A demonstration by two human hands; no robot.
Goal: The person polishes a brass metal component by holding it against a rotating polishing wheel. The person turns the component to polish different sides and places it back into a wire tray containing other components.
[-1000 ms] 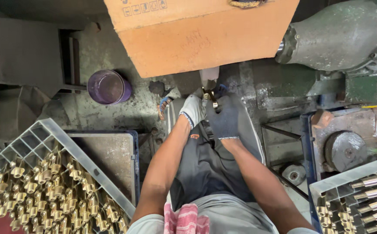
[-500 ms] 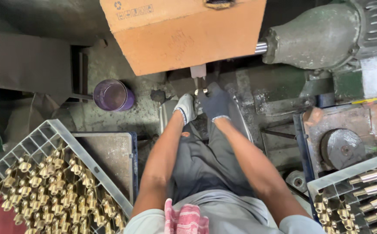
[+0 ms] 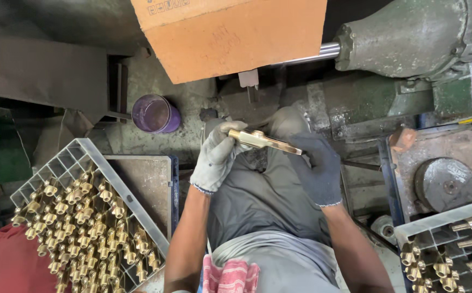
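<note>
- I look straight down from the head camera at my two gloved hands, held over my lap in front of a grimy green machine (image 3: 409, 49).
- My left hand (image 3: 217, 157), in a pale grey glove, has its grip clamped on the near end of a long brass fitting (image 3: 263, 141); the fingers wrap over the top of it.
- My right hand (image 3: 317, 168), in a dark glove, has its grip closed on the other end of the same brass fitting (the far tip is hidden inside the glove).
- The brass fitting lies nearly level between both hands, tilted slightly down to the right, above my grey trousers.
- A brown cardboard sheet (image 3: 236, 32) hangs above the hands, with a steel shaft (image 3: 322, 51) running from behind it into the machine.
- A purple cup (image 3: 154, 114) stands on the dirty tabletop, to the left of my left hand and well apart from it.
- At lower left, a grey plastic crate (image 3: 78, 152) holds many brass pieces (image 3: 84, 228).
- At lower right, a second crate (image 3: 442, 222) holds more long brass parts.
- A pink checked cloth (image 3: 230, 274) sits at my waist.
</note>
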